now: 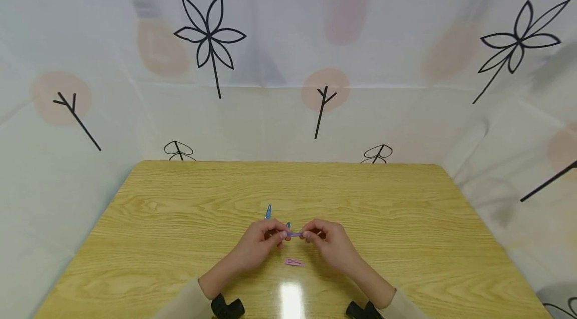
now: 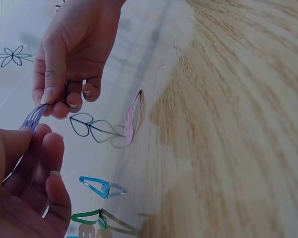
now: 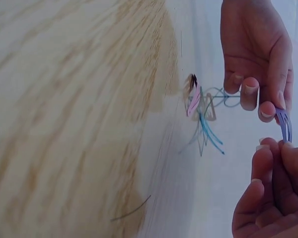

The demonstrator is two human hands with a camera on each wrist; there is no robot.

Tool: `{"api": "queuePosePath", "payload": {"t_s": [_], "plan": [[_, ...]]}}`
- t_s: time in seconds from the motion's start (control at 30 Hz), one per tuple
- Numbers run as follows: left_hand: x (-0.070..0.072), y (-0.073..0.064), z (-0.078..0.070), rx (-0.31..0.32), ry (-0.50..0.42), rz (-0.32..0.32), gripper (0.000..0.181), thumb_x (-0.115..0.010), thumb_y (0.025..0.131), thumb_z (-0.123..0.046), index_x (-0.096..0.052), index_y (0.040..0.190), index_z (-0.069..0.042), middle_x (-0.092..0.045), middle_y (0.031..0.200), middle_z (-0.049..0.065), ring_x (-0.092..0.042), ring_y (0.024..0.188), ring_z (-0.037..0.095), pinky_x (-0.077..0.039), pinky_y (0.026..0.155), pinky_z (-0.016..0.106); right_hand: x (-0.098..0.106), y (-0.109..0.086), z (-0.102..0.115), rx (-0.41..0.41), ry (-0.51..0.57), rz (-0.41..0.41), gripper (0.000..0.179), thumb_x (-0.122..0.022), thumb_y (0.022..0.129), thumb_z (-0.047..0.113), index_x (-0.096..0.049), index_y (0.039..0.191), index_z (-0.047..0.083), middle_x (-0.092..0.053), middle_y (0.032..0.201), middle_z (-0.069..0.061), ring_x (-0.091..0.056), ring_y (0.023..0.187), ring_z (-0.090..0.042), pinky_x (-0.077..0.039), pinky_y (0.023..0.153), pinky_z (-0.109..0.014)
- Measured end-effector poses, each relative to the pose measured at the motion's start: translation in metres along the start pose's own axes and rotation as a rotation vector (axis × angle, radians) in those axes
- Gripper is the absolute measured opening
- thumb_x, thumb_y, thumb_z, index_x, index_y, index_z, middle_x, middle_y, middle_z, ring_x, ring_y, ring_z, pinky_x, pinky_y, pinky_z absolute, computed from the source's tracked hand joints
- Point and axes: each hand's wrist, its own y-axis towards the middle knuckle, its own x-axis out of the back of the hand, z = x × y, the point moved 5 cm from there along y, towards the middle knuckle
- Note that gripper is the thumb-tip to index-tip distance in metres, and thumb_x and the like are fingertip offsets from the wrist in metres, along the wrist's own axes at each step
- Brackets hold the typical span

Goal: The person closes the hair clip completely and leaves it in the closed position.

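A purple snap hair clip (image 1: 294,234) is stretched between both hands above the table. The left hand (image 1: 259,245) pinches one end between thumb and fingertips, and the right hand (image 1: 332,245) pinches the other. The wrist views show the purple clip (image 2: 34,118) close up, its slotted metal frame bare between the thumbs. Just in front of the hands, a pink hair clip (image 1: 294,262) lies on the table. Beyond the left hand lies a blue hair clip (image 1: 268,212); another blue tip (image 1: 288,225) pokes out behind its fingers, the rest hidden.
In the left wrist view, a light blue clip (image 2: 95,187), a green clip (image 2: 102,219) and part of a beige clip (image 2: 87,231) sit past the left hand. The wooden table (image 1: 383,199) meets a patterned cloth (image 1: 270,123) at its back and sides.
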Motion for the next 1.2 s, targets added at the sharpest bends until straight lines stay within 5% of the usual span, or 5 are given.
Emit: {"api": "queuePosePath", "payload": {"t_s": [0.8,1.2], "plan": [[0.0022,-0.0012,-0.0004,0.033,-0.015,0.0,0.015,-0.059,0.101,-0.008,-0.071,0.109,-0.009,-0.071,0.093,0.01,-0.065,0.079,0.03,-0.053,0.068,0.028,-0.0016,-0.0023,-0.0026,-0.012,0.025,0.015,0.007,-0.067,0.096,0.01,-0.073,0.092,0.008,-0.071,0.086,-0.007,-0.061,0.072,-0.017,-0.047,0.058,-0.026],[-0.0001,-0.0051,0.0046,0.018,-0.038,0.038,0.012,-0.062,0.1,-0.013,-0.072,0.105,-0.009,-0.071,0.089,0.007,-0.067,0.075,0.027,-0.054,0.065,0.03,-0.0041,-0.0062,-0.0056,-0.067,0.007,0.11,0.012,-0.066,0.097,0.015,-0.073,0.096,0.006,-0.07,0.084,-0.004,-0.06,0.07,-0.019,-0.047,0.059,-0.027]]}}
